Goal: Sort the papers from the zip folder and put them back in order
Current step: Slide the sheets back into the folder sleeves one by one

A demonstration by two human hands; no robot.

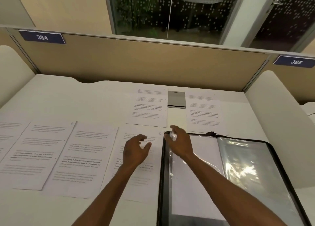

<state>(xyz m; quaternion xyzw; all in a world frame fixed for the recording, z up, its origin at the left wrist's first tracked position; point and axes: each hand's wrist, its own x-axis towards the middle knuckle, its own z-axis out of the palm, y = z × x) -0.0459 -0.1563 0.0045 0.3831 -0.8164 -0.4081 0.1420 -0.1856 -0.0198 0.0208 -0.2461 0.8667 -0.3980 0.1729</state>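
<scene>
Papers are laid out in rows on the white desk (68, 98): 4 sheets (81, 159) side by side in front, 2 sheets (148, 106) farther back. The zip folder (247, 171) lies open at right, a blank sheet visible inside. The left hand (136, 150) is held open over the 4th sheet, fingers apart. The folder's top-left corner is touched by the right hand (179, 144), fingers spread, nothing clamped.

Six loose sheets lie on the desk (85, 98): four in a row across the lower left, at (6, 137), (39, 154), (81, 159) and (136, 174), and two above centre, at (149, 106) and (203, 111). One folder (247, 174), lower right. Two hands: left (135, 150), right (179, 143). Two number plates: 384 (42, 37), 385 (295, 61).
</scene>
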